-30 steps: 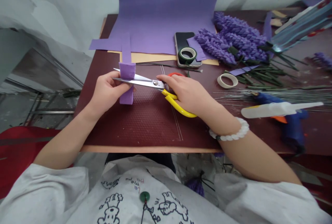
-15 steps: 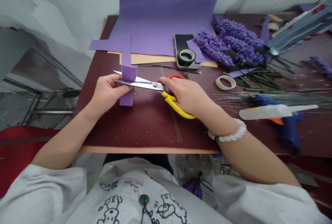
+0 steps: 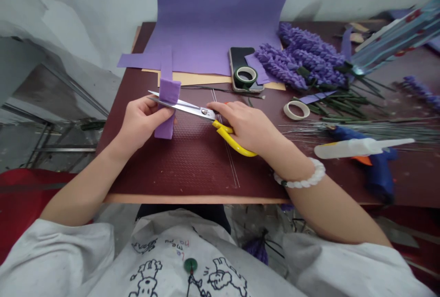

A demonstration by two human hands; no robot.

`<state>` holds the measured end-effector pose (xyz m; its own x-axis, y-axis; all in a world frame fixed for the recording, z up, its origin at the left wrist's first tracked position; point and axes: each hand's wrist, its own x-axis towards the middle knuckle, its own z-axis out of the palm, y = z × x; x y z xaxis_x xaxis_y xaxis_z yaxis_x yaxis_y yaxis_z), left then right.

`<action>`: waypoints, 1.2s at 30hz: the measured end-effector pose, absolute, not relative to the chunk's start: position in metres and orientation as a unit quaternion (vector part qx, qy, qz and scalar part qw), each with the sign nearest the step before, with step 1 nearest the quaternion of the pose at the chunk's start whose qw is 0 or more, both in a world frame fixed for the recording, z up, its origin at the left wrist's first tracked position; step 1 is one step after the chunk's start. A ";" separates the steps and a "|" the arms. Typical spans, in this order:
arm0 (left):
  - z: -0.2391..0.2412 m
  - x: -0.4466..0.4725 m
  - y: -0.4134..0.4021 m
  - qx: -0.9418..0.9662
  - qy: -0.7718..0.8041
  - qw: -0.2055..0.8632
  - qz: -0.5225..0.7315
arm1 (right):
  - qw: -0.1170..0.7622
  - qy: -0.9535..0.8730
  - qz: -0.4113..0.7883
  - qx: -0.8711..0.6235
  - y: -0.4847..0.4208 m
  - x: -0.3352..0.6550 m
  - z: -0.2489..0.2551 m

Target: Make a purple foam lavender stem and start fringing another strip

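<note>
My left hand point(image 3: 139, 120) pinches a folded purple paper strip point(image 3: 169, 91) between thumb and fingers, over the near left part of the table. Scissors point(image 3: 192, 109) with yellow handles are gripped in my right hand point(image 3: 245, 125), their blades pointing left and lying across the strip just above my left thumb. The blades are close together around the strip. Part of the strip hangs below the blades, in front of my left fingers. A second long purple strip point(image 3: 166, 63) lies behind it, over the large purple sheet point(image 3: 220, 22).
A phone point(image 3: 240, 54) with a green tape roll point(image 3: 245, 77) on it lies behind my right hand. To the right are purple flower bunches point(image 3: 309, 56), a pale tape ring point(image 3: 296, 110), a glue bottle point(image 3: 347, 148), a blue glue gun point(image 3: 378, 175) and thin wires point(image 3: 405, 129).
The scissor blades have closed further across the strip and now tilt more. The strip's upper part has shifted slightly upward, its lower end slightly left. Both hands keep their holds.
</note>
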<state>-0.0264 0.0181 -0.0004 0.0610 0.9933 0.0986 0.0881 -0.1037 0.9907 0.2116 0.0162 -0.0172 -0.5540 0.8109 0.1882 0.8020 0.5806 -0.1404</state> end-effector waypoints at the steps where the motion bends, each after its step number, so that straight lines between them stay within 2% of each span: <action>1: -0.002 -0.027 0.019 0.561 0.473 0.461 0.499 | 0.131 -0.885 0.028 -0.447 0.017 0.213 -0.017; 7: -0.009 -0.034 0.032 0.528 0.417 0.398 0.624 | 0.158 -0.864 0.061 -0.474 0.022 0.225 -0.009; 10: -0.007 -0.040 0.038 0.487 0.394 0.320 0.710 | 0.124 -0.832 0.050 -0.538 0.021 0.230 -0.007; 12: -0.006 -0.043 0.039 0.489 0.392 0.284 0.726 | 0.084 -0.810 0.035 -0.580 0.020 0.233 -0.007; 16: -0.008 -0.043 0.034 0.542 0.372 0.272 0.703 | 0.071 -0.797 0.082 -0.594 0.018 0.240 0.001; 20: -0.013 -0.039 0.029 0.580 0.358 0.296 0.669 | 0.172 -0.724 0.201 -0.637 0.030 0.248 0.019; 24: -0.013 -0.038 0.024 0.627 0.372 0.285 0.622 | 0.265 -0.629 0.084 -0.726 0.072 0.255 0.016; 30: -0.010 -0.037 0.018 0.662 0.399 0.286 0.567 | 0.203 -0.548 0.091 -0.806 0.132 0.268 -0.016; 34: -0.009 -0.038 0.017 0.669 0.414 0.297 0.541 | 0.166 -0.540 0.067 -0.823 0.134 0.283 -0.016; 36: -0.010 -0.040 0.018 0.668 0.421 0.308 0.531 | 0.110 -0.524 0.057 -0.842 0.129 0.293 -0.010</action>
<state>-0.0396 0.0176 -0.0096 0.0813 0.8896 0.4494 0.2353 -0.4553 0.8587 0.2928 0.1287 -0.0104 0.4434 0.8961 0.0195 0.8712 -0.4258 -0.2444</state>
